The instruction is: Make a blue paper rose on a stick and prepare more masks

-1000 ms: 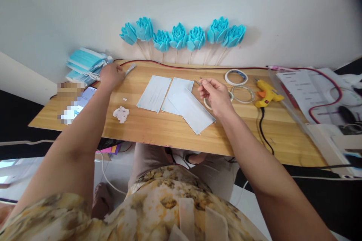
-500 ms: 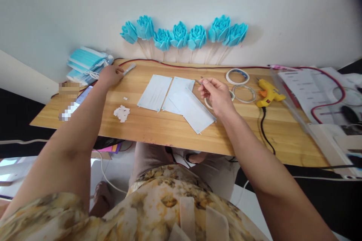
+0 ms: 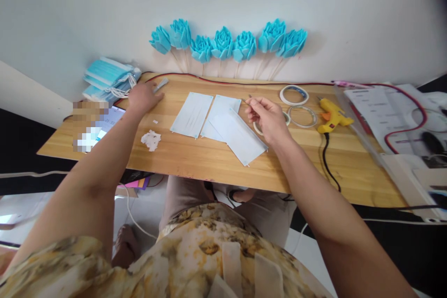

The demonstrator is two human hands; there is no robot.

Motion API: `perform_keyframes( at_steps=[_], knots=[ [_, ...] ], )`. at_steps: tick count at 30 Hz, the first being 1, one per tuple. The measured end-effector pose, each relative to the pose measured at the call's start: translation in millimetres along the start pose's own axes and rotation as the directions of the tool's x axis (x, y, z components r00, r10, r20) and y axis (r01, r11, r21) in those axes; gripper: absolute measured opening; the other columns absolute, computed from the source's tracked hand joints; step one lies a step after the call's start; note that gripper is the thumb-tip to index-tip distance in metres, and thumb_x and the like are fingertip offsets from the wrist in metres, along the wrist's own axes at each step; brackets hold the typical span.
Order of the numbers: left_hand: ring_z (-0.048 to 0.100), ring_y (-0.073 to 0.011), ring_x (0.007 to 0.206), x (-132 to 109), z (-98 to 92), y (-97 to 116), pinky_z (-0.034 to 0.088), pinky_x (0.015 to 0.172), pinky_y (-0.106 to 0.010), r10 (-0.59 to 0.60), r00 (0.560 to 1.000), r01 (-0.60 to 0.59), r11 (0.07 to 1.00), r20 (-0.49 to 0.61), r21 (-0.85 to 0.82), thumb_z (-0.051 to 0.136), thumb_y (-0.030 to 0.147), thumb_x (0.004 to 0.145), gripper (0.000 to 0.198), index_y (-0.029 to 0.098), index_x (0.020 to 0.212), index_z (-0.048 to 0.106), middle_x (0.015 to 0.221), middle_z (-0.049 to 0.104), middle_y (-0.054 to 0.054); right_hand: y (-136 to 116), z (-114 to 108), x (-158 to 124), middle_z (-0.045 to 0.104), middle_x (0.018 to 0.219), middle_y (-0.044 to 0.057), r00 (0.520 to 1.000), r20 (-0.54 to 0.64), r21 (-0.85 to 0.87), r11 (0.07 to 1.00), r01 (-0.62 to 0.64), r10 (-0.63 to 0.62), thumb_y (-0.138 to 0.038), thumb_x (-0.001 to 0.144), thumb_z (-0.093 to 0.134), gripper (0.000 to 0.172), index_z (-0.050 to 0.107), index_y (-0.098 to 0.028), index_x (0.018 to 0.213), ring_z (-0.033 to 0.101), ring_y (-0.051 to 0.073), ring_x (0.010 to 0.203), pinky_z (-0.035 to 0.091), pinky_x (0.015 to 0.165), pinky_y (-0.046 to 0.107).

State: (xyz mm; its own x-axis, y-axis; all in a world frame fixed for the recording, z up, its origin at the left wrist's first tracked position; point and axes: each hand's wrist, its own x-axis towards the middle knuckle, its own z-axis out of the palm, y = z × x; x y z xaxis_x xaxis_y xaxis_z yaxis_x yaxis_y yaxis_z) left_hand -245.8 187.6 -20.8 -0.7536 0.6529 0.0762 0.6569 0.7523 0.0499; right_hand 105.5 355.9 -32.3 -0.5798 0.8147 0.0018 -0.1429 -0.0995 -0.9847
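Observation:
My left hand point(image 3: 144, 98) is low over the table's back left, fingers apart and nothing visible in them. Just beyond its fingertips lies a small pale grey strip-like object point(image 3: 161, 85). In the middle, my right hand point(image 3: 266, 114) pinches a thin grey pointed tool point(image 3: 245, 101), mostly hidden by the fingers. Left of this hand, flat pale blue face masks without ear loops lie on the wood: one mask point(image 3: 192, 114) by itself, another mask point(image 3: 223, 107) partly under a slanted mask point(image 3: 242, 137). White scraps point(image 3: 151, 140) are heaped nearer the front edge.
Several blue paper-like flowers point(image 3: 222, 43) on sticks lean against the wall. More masks point(image 3: 108, 74) are stacked at the back left, by a phone point(image 3: 111, 114). Tape rolls point(image 3: 282, 98) and a yellow glue gun point(image 3: 333, 115) with a black cord lie right; papers point(image 3: 373, 107) sit beyond.
My left hand has shifted slightly right and nearer me, its fingers spreading beside the grey strip-like object. More of the phone shows. My right hand has stayed nearly still.

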Motion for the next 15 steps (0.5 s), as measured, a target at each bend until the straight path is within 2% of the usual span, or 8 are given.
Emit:
perform_keyframes(
  at_steps=[6,15],
  knots=[
    [0.062,-0.0406,0.124,-0.4,0.9,9.0,0.051,0.100,-0.049,-0.056,0.998,0.056,0.998,-0.013,-0.011,0.046,0.041,0.093,0.052,0.021,0.137,0.067,0.138,0.068,-0.017,-0.3,-0.5,-0.6,0.067,0.070,-0.003,1.000,0.009,-0.021,1.000,-0.004,0.005,-0.036,0.090,0.079,0.017,0.074,-0.021,0.085,0.056,0.006,0.056,0.046,0.052,0.016],
    [0.064,-0.0422,0.125,6.5,6.7,9.0,0.052,0.099,-0.050,-0.077,0.997,0.076,0.997,-0.021,-0.020,0.044,0.033,0.096,0.050,0.015,0.135,0.070,0.134,0.069,-0.022,-1.9,0.5,-2.0,0.067,0.068,-0.003,1.000,0.015,0.012,1.000,-0.006,0.006,-0.031,0.091,0.078,0.014,0.074,-0.020,0.084,0.056,0.005,0.054,0.046,0.051,0.016]
  ],
)
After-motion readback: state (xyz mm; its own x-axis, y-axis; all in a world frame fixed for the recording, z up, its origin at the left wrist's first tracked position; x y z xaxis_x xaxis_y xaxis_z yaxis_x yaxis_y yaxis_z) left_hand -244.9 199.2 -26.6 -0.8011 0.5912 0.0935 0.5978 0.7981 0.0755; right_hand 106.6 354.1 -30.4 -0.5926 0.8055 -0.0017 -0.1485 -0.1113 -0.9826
